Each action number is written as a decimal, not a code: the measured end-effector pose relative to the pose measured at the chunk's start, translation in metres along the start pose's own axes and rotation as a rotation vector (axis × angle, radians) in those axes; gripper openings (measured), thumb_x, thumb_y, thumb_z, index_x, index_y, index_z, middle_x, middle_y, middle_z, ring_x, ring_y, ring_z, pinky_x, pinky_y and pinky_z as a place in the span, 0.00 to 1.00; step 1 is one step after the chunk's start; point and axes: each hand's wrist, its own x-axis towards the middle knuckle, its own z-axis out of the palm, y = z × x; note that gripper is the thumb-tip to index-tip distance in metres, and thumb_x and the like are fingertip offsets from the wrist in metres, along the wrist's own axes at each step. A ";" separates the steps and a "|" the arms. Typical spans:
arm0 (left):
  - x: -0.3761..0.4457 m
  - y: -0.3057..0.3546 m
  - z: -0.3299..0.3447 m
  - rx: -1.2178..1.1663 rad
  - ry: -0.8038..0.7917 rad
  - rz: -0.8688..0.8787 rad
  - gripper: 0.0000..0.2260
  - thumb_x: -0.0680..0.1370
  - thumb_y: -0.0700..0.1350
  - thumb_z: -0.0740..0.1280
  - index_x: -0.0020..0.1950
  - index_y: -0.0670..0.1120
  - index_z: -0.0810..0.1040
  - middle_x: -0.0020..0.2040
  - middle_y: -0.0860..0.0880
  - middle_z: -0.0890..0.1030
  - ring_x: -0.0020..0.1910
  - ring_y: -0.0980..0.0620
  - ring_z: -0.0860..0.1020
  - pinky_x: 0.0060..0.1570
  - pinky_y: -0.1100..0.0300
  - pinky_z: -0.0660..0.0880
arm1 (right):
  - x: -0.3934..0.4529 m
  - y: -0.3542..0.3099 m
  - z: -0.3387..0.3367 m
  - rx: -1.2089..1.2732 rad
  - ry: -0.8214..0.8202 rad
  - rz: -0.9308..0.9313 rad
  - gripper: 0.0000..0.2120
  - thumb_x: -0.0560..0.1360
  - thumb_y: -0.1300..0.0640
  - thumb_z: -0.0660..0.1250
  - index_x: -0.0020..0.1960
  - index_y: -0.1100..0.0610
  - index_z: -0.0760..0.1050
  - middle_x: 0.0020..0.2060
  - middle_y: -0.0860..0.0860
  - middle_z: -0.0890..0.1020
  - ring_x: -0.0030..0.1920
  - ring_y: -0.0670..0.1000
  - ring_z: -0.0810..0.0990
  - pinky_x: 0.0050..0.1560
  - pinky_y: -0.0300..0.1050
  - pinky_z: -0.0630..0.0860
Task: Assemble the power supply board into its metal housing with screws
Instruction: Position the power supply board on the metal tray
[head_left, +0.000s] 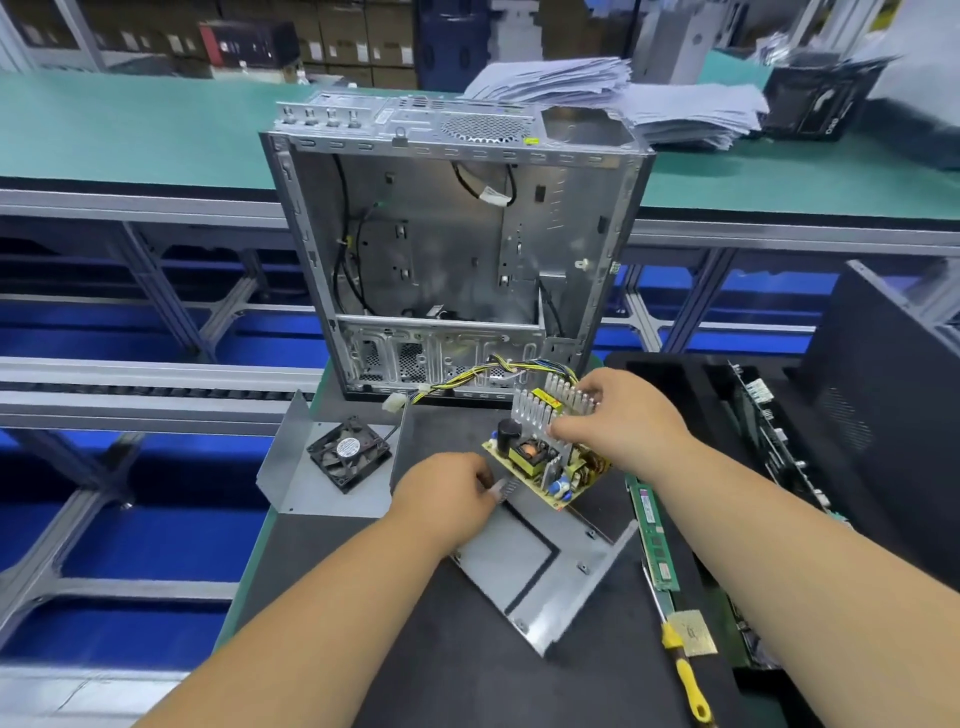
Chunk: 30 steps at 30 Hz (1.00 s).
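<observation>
head view: my right hand (621, 415) grips the power supply board (545, 460) by its heatsink, tilted over the metal housing (524, 566); my left hand (447, 493) pinches the housing's edge. trailing wires (483, 376) could snag, misaligning holes.

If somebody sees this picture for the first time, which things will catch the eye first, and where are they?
First the two hands at the centre: the right hand grips the power supply board by its silver heatsink, while the left hand holds the edge of the metal housing lying on the dark mat. Behind them stands a large open computer case, and a small black fan lies to the left.
</observation>
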 end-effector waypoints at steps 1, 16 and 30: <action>-0.003 0.000 0.000 -0.005 -0.013 -0.005 0.09 0.76 0.55 0.65 0.54 0.55 0.78 0.48 0.54 0.81 0.51 0.50 0.78 0.40 0.59 0.72 | 0.000 0.000 -0.001 0.004 -0.005 -0.013 0.34 0.62 0.39 0.73 0.66 0.48 0.73 0.55 0.46 0.77 0.51 0.49 0.76 0.47 0.47 0.75; -0.051 0.015 0.000 -0.388 -0.452 -0.188 0.28 0.69 0.45 0.67 0.67 0.48 0.62 0.40 0.49 0.86 0.38 0.54 0.83 0.38 0.57 0.78 | -0.009 -0.006 -0.014 0.078 -0.082 -0.156 0.26 0.61 0.45 0.77 0.57 0.49 0.78 0.55 0.46 0.77 0.52 0.49 0.76 0.49 0.48 0.74; -0.007 -0.001 -0.038 -1.116 -0.098 -0.343 0.12 0.79 0.51 0.64 0.60 0.47 0.74 0.56 0.46 0.79 0.55 0.48 0.78 0.59 0.56 0.71 | -0.026 0.000 -0.029 0.221 -0.161 -0.273 0.27 0.63 0.52 0.79 0.60 0.44 0.76 0.56 0.41 0.74 0.57 0.45 0.74 0.54 0.43 0.68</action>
